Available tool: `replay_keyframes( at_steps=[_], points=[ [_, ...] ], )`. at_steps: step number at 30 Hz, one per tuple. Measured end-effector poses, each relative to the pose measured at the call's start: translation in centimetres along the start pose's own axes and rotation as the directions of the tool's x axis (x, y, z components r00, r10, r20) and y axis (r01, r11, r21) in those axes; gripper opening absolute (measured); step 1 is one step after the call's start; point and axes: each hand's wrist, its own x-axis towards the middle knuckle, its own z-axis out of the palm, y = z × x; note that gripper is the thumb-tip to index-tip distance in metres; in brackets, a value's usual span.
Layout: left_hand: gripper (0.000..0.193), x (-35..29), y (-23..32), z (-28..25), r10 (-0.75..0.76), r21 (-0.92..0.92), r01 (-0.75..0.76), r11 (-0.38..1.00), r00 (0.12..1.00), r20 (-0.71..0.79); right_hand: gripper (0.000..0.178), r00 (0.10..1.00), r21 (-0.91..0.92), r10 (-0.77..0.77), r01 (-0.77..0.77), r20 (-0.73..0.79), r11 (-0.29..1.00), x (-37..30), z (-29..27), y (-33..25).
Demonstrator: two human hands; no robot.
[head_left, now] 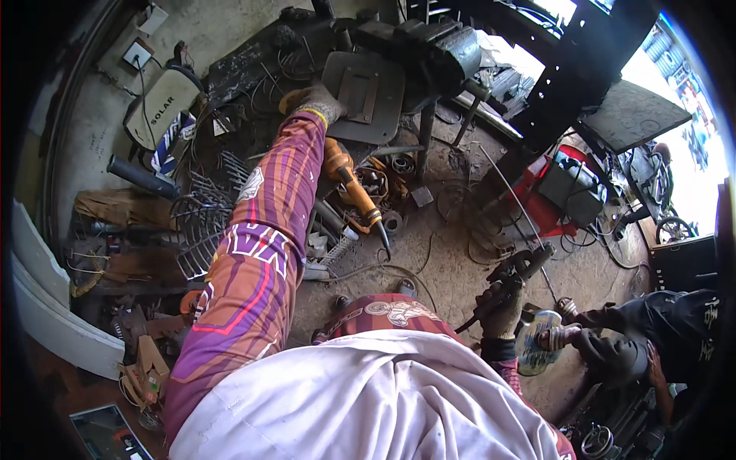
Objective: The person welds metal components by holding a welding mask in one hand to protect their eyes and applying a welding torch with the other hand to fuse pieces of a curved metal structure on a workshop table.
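My gloved left hand (316,104) reaches forward and closes on the left edge of a dark, flat hand-held welding shield (389,100) with a rectangular frame in its middle. The fingers are partly hidden. Lower right, my gloved right hand (500,310) grips a black electrode holder (523,264), whose cable hangs down beside my wrist. A long thin rod (507,180) runs past the holder; I cannot tell whether the two are joined. Below the shield, beside my left forearm, lies an orange tool (354,188) with a dark pointed tip.
A dark bench vise (441,54) stands behind the shield. Scrap metal rods (203,207) pile up at left. A grey machine (571,184) sits on something red at right, with cables on the floor (452,261). Another person in dark clothes (652,330) is close at lower right.
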Motion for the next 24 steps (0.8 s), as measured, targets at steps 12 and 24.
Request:
replay_keyframes(
  at_steps=[12,24],
  points=[
    [0.025,-14.3,-11.2,-4.5,0.386,-0.986,-0.113,0.126,0.921,-0.057,0.04,0.998,-0.039,-0.036,0.039,0.059,0.999,0.4,4.4,-0.9],
    [0.048,-31.7,-18.8,-4.9,0.723,-0.681,-0.476,0.556,0.681,0.114,0.033,0.95,-0.285,0.031,0.062,0.31,0.957,-1.6,14.1,2.5]
  ],
)
